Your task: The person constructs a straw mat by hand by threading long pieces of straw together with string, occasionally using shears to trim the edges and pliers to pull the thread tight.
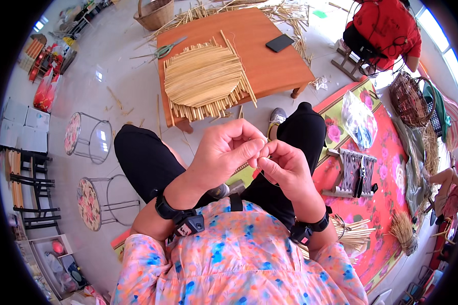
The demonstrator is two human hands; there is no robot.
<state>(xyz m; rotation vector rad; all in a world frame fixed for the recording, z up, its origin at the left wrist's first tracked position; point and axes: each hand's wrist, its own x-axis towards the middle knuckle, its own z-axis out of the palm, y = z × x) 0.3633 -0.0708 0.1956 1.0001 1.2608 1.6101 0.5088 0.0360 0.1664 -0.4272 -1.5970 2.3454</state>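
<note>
So you've got both hands together out in front of you, over your lap, fingertips pretty much meeting. Your left hand [224, 152] has thumb and index finger pinched tight, and your right hand [289, 172] is pinched up right beside it, both on what looks like a thin strand [270, 181] with a bit looping under the right one. It's super fine, so I can't tell exactly what it is or where the ends go.

Just past your hands, not touching them, a straw panel [203, 76] sits on the near left part of the table [269, 71]. Pale stalks lie side by side, with a rounded middle section and ends poking out around it. Some longer stalks run along its right side. Scissors [164, 51] with green handles are at the table's left edge, and a black phone [280, 43] lies over on the right.

Further out, you've got a basket [155, 15] and loose straw [296, 30] on the floor behind the table, a person in red [389, 28] at the upper right, and a clear plastic bag [359, 119] on the flowery red mat [387, 173]. A bundle of stalks [352, 234] lies by your right forearm.
</note>
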